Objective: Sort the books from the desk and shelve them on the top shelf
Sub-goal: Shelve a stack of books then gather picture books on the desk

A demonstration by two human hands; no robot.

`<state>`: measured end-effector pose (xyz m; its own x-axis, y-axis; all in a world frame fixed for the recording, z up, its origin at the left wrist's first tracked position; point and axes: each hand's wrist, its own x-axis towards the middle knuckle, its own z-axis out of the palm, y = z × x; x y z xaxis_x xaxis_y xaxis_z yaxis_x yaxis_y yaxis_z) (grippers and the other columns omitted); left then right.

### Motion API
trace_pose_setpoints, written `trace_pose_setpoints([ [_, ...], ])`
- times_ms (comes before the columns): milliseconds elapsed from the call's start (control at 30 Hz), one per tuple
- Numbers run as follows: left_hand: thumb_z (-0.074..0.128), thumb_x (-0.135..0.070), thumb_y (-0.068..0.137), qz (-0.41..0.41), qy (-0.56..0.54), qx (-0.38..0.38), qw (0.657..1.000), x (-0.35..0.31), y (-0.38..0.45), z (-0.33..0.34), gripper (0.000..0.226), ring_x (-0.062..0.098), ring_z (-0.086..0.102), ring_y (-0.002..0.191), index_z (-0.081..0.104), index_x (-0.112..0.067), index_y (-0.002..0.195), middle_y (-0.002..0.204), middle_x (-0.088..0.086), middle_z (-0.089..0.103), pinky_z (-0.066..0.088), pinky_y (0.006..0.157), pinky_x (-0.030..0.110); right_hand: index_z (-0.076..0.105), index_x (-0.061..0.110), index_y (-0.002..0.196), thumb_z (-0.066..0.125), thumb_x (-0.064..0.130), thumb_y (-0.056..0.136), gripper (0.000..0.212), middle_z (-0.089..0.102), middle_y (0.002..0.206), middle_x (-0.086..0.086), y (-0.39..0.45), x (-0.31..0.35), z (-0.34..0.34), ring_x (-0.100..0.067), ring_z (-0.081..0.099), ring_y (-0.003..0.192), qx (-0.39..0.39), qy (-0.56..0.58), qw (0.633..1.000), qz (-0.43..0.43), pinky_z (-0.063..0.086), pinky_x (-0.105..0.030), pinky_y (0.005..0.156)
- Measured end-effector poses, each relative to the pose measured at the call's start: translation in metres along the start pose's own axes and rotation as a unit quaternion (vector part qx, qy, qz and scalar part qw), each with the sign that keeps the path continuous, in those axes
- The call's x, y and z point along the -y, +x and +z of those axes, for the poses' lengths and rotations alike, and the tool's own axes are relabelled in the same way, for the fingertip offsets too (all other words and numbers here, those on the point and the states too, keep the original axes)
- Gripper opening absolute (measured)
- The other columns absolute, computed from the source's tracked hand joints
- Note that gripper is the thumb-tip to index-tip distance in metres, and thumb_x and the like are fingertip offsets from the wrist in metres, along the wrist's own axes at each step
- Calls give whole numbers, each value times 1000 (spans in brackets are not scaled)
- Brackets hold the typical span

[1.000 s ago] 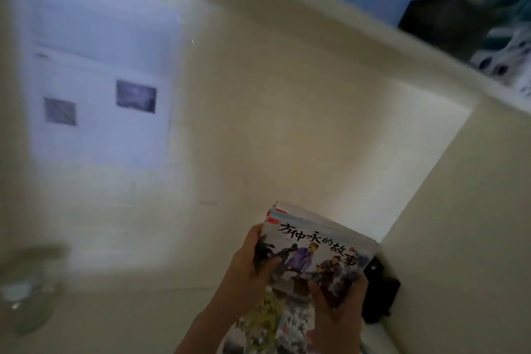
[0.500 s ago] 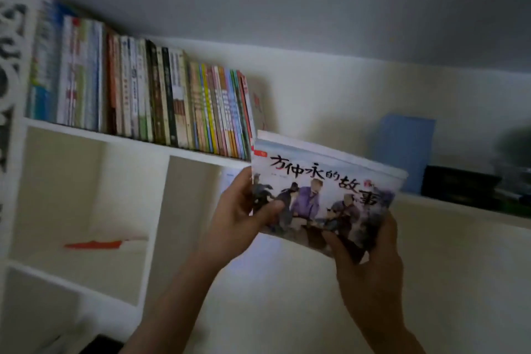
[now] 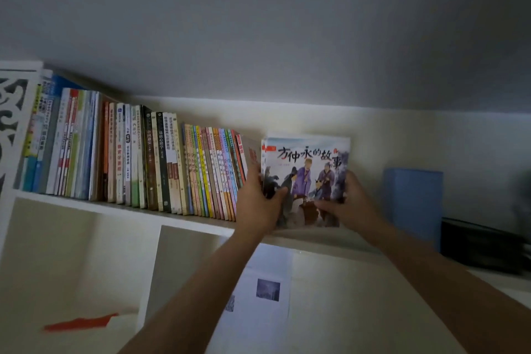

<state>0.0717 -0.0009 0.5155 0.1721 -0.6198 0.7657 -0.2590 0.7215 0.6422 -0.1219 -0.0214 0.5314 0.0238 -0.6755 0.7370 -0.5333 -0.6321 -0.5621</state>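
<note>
Head view: both hands grip a stack of picture books (image 3: 306, 181) from either side, the left hand (image 3: 258, 204) with its thumb curled over the front cover, the right hand (image 3: 349, 201) clasping the right edge. The stack stands upright on the top shelf (image 3: 120, 207), cover facing out, just right of a row of shelved books (image 3: 143, 164). A blue box (image 3: 412, 207) stands further right; a printed sheet (image 3: 258, 293) hangs below.

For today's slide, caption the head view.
Both hands, left and right, stand a picture-book stack on the top shelf beside the row of books.
</note>
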Motion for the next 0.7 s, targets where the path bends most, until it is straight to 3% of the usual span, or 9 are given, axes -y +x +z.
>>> trace_pose_setpoints([
  [133,69,-24,86,-3,44,38,998,13,9,3,38,15,63,104,46,-20,117,116,-1,65,47,81,22,36,27,126,78,8,77,68,57,113,12,3,-15,8,-2,58,97,44,47,997,46,54,-15,74],
  [200,67,-22,88,-3,-6,113,994,14,16,-7,29,11,65,92,47,-25,109,107,-1,67,53,73,18,33,33,131,81,9,73,79,55,114,15,6,-22,9,0,58,98,57,40,996,47,54,-16,79],
  [267,65,-18,89,2,-61,214,975,19,20,-23,31,9,66,90,50,-31,114,103,-2,67,58,71,20,33,34,133,83,11,70,84,58,117,14,8,-28,8,-5,60,102,68,22,996,54,55,-27,87],
  [367,68,-8,85,17,-58,319,946,35,29,-44,62,8,64,105,44,-37,134,116,-5,65,56,80,25,34,36,127,83,10,70,79,56,103,20,11,-31,6,-4,60,94,66,0,996,57,56,-24,78],
  [500,79,-5,72,50,0,280,959,45,42,-47,79,15,67,93,40,-31,136,106,-3,63,58,80,32,34,28,137,80,-1,71,85,58,112,11,25,-26,9,-13,61,103,89,22,995,49,57,-33,84],
  [633,86,-10,64,54,56,288,954,43,50,-45,124,8,67,80,3,-42,149,108,-11,56,57,72,26,23,40,139,79,-9,69,102,53,118,18,37,-17,18,-3,59,106,201,44,978,42,56,-19,76],
  [700,87,-7,60,59,34,308,949,41,61,-49,138,13,69,89,-13,-47,146,114,-11,52,58,80,34,23,41,141,79,-7,69,103,56,121,19,39,-16,20,3,62,102,240,63,968,48,55,-19,75],
])
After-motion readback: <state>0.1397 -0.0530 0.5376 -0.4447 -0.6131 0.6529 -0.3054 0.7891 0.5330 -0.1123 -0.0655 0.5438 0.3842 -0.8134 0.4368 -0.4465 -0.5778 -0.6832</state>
